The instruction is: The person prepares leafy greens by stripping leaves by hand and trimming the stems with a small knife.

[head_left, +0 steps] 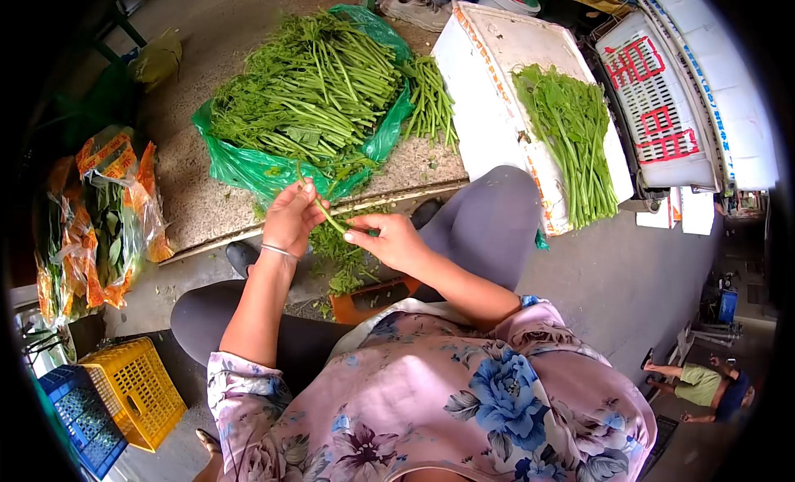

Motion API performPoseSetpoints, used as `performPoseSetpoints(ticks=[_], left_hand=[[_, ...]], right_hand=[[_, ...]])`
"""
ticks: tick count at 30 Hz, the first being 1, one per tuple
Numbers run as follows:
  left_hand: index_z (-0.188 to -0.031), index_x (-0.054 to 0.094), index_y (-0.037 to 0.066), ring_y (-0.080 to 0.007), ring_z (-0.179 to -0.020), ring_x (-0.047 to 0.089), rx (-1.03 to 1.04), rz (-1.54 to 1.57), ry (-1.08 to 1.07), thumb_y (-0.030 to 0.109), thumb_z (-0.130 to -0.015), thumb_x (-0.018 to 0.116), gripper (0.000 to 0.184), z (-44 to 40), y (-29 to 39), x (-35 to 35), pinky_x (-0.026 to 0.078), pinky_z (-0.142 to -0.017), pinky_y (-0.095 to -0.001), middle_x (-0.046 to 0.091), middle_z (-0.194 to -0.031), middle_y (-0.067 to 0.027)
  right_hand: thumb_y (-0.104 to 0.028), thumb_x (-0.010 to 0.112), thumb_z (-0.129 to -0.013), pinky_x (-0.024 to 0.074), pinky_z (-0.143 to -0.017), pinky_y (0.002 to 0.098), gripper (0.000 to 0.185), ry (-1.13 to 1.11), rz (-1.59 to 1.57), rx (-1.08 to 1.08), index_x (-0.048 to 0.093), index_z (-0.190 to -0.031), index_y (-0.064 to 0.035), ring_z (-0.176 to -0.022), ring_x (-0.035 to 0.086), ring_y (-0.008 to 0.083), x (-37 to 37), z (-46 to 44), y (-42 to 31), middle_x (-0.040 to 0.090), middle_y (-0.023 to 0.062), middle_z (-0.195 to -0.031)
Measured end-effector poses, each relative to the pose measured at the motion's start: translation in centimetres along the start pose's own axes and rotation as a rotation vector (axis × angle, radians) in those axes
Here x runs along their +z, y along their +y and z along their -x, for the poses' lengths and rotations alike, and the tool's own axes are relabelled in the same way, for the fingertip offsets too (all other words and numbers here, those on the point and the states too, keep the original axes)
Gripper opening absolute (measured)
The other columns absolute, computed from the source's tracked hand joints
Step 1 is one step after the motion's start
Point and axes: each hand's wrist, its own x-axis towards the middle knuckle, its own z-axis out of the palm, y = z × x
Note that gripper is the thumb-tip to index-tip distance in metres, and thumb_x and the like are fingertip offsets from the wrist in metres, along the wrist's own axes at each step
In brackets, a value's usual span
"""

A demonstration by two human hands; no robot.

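Between my two hands runs a slim green vegetable stem [329,214], held at a slant over my lap. My left hand [288,221], a bangle at its wrist, pinches the stem's upper part. The fingers of my right hand [389,240] are closed on its lower end. Just beyond lies a big heap of leafy green stalks [319,89] on an open green plastic bag [240,165]. Leaf scraps [339,254] are strewn below my hands.
A smaller bunch of stalks [431,105] lies beside the bag. At right, trimmed greens [571,147] rest on a white foam box [489,84], near a white crate [654,101]. Bagged vegetables [103,217], a yellow crate [141,391] and a blue crate [79,424] stand left. A person [704,387] is at far right.
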Motion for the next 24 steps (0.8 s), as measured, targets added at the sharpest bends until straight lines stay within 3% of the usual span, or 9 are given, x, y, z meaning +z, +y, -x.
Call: performPoseSetpoints(ticks=[5, 9, 10, 11, 12, 16, 19, 22, 24], left_hand=[[-0.091, 0.055, 0.01, -0.0123, -0.07, 0.061, -0.014, -0.016, 0.05, 0.018, -0.084, 0.056, 0.011, 0.4, 0.2, -0.1, 0.05, -0.058, -0.0242, 0.058, -0.077, 0.0011], [-0.103, 0.051, 0.007, -0.0182, -0.078, 0.06, -0.047, -0.047, 0.085, 0.026, -0.083, 0.057, 0.028, 1.4, 1.3, 0.6, 0.05, -0.067, -0.0296, 0.057, -0.09, -0.0067], [-0.104, 0.049, 0.006, -0.0191, -0.079, 0.06, -0.072, -0.056, 0.065, 0.028, -0.083, 0.057, 0.032, 1.5, 1.4, 0.5, 0.05, -0.068, -0.0299, 0.057, -0.093, -0.0083], [-0.106, 0.048, 0.005, -0.0199, -0.08, 0.059, -0.097, -0.065, 0.046, 0.031, -0.083, 0.057, 0.036, 1.5, 1.5, 0.3, 0.049, -0.069, -0.0303, 0.056, -0.096, -0.0099], [-0.106, 0.048, 0.005, -0.0199, -0.08, 0.059, -0.09, -0.049, 0.058, 0.031, -0.083, 0.057, 0.036, 1.4, 1.5, 0.1, 0.049, -0.069, -0.0303, 0.056, -0.096, -0.0099], [-0.104, 0.048, 0.004, -0.0185, -0.079, 0.059, -0.103, -0.088, 0.069, 0.031, -0.083, 0.056, 0.035, 1.2, 1.9, -0.3, 0.048, -0.065, -0.0283, 0.056, -0.095, -0.0091], [-0.104, 0.048, 0.005, -0.0177, -0.078, 0.059, -0.12, -0.094, 0.079, 0.031, -0.083, 0.056, 0.034, 0.7, 2.1, -0.8, 0.047, -0.065, -0.0279, 0.057, -0.094, -0.0081], [-0.104, 0.049, 0.005, -0.0168, -0.077, 0.059, -0.125, -0.105, 0.092, 0.03, -0.084, 0.055, 0.033, 0.0, 2.2, -1.1, 0.046, -0.064, -0.0273, 0.057, -0.093, -0.007], [-0.105, 0.049, 0.005, -0.0162, -0.076, 0.059, -0.12, -0.111, 0.091, 0.029, -0.085, 0.053, 0.031, -0.2, 2.4, -1.1, 0.046, -0.064, -0.0271, 0.057, -0.093, -0.0066]], right_hand=[[-0.025, 0.065, -0.075, 0.045, -0.059, 0.0266, 0.029, -0.059, 0.089, 0.144, 0.063, -0.091, -0.0008, -0.06, 0.057, 0.0129, 0.5, -0.1, -1.0, 0.063, 0.0133, -0.071], [-0.02, 0.061, -0.079, 0.0423, -0.061, 0.0224, 0.02, 0.093, 0.02, 0.149, 0.064, -0.087, -0.0018, -0.064, 0.052, 0.0059, -4.5, -3.2, -0.4, 0.062, 0.001, -0.069], [-0.015, 0.06, -0.08, 0.0367, -0.048, 0.0177, 0.018, 0.128, 0.001, 0.112, 0.064, -0.093, -0.0025, -0.055, 0.045, 0.0016, -6.6, -4.8, -0.1, 0.061, -0.0014, -0.071], [-0.019, 0.062, -0.079, 0.0431, -0.061, 0.0222, 0.021, 0.186, 0.037, 0.082, 0.064, -0.09, -0.0015, -0.065, 0.053, 0.007, -8.9, -6.4, -0.5, 0.063, 0.0013, -0.07], [-0.021, 0.063, -0.076, 0.0447, -0.062, 0.0243, 0.024, 0.259, 0.068, 0.234, 0.064, -0.092, -0.0022, -0.066, 0.056, 0.009, -11.0, -8.1, -1.6, 0.063, 0.0041, -0.074], [-0.024, 0.066, -0.073, 0.0459, -0.053, 0.026, 0.034, 0.671, 0.836, -0.061, 0.062, -0.098, -0.0024, -0.057, 0.059, 0.0121, -17.6, -15.5, 2.3, 0.064, 0.0088, -0.08], [-0.025, 0.066, -0.073, 0.0447, -0.048, 0.0263, 0.031, 0.435, 0.298, 0.098, 0.063, -0.094, -0.0027, -0.045, 0.056, 0.0122, -14.4, -20.2, 2.7, 0.064, 0.0072, -0.075], [-0.024, 0.064, -0.074, 0.0447, -0.049, 0.0259, 0.022, 0.349, 0.372, 0.111, 0.064, -0.085, -0.0054, -0.043, 0.057, 0.0137, -9.3, -24.3, 3.4, 0.062, 0.0067, -0.063], [-0.034, 0.065, -0.071, 0.0476, -0.064, 0.0331, 0.032, 0.401, 0.46, 0.081, 0.063, -0.087, -0.0055, -0.069, 0.062, 0.0233, -6.9, -28.1, 6.3, 0.064, 0.012, -0.076]])
